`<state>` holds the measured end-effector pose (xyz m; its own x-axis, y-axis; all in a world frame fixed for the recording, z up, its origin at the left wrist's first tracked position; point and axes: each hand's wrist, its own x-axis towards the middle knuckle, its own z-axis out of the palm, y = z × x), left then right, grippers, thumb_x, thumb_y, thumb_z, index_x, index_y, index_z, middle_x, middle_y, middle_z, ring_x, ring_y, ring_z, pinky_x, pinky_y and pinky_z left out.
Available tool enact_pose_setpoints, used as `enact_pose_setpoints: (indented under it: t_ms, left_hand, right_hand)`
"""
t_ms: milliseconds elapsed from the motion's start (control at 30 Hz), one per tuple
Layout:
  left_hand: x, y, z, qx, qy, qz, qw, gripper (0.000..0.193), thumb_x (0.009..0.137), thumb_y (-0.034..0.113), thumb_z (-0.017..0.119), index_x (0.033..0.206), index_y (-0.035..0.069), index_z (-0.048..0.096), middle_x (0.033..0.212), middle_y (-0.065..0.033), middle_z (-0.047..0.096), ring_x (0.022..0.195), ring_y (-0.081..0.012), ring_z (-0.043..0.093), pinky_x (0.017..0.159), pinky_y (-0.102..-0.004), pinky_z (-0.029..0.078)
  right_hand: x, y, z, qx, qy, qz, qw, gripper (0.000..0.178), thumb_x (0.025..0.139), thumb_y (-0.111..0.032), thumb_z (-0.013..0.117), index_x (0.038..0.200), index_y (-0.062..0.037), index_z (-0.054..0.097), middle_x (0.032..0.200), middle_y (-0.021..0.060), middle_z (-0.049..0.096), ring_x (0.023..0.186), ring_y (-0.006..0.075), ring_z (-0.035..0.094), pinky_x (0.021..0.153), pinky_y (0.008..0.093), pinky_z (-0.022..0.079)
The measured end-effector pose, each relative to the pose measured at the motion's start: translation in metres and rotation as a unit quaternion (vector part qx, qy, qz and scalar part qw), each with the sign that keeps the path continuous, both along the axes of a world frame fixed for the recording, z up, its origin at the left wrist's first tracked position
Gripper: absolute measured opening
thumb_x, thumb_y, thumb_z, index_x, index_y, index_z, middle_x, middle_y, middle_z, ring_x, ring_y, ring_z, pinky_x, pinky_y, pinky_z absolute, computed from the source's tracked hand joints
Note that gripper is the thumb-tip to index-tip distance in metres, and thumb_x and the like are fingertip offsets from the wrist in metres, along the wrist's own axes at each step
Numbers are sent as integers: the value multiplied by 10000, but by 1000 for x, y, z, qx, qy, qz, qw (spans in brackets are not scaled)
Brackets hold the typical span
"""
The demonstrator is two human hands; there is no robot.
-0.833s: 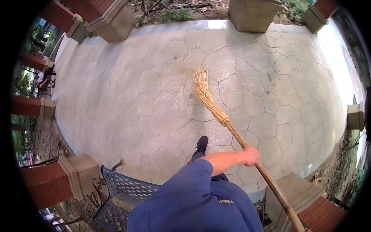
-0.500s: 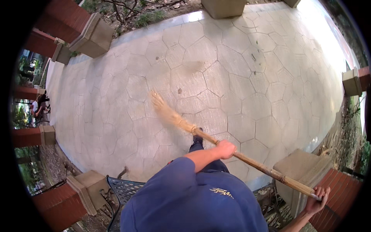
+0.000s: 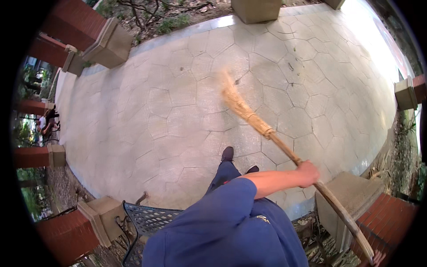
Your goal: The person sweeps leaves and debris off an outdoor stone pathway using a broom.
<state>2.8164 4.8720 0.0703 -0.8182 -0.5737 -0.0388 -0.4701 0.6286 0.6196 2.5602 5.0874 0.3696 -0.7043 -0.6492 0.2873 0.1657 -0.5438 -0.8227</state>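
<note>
Over the paved floor [image 3: 133,111], the broom [image 3: 284,147] has swung right and farther out since the previous frame, the left hand [image 3: 308,174] shifting right with it. Pale straw head, tip blurred; floor contact cannot be told; brown wooden handle. Left fingers closed round mid-handle; right hand [image 3: 378,257], partly cut off, gripping its end. Shoe [image 3: 227,154] below the head; bench [image 3: 151,219] at left; brick pillar [image 3: 386,222] behind the handle.

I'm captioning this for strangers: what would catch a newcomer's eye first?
The straw broom, its bristles blurred, slants from mid-picture toward lower right. The left hand grips its handle; the right hand barely shows at the end. A lattice bench stands at lower left.
</note>
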Motion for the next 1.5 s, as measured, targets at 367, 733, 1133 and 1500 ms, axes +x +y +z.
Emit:
enact_pose_setpoints:
  t_ms: [367,733,1133,1500]
  left_hand:
    - [372,8,-142,24,-257,301,918,111,621,151,600,727,125,621,741,-99,587,773,-281,573,698,-411,447]
    - [279,-121,-119,78,-95,75,990,97,676,138,573,702,79,646,736,-133,626,743,-309,605,661,-418,468]
    - [213,-134,-48,73,-95,16,993,124,699,168,566,755,97,651,756,-95,641,715,-254,624,619,-388,483]
    - [476,-183,-147,-46,-256,239,935,116,652,162,585,754,133,632,791,-84,586,806,-271,572,738,-382,455]
  right_hand:
    - [203,-169,-211,213,-102,378,895,257,693,-109,630,809,-102,401,703,36,474,764,200,495,890,432,383]
    - [236,-132,-75,251,93,104,958,210,692,-60,557,793,-83,374,680,28,400,705,163,425,776,368,340]
    - [129,-111,-50,169,-3,39,985,315,731,-69,552,997,-35,386,760,42,435,757,173,479,896,379,366]
    - [366,-222,-191,227,-57,303,924,265,673,-122,648,805,-85,421,789,94,534,876,273,515,893,460,353]
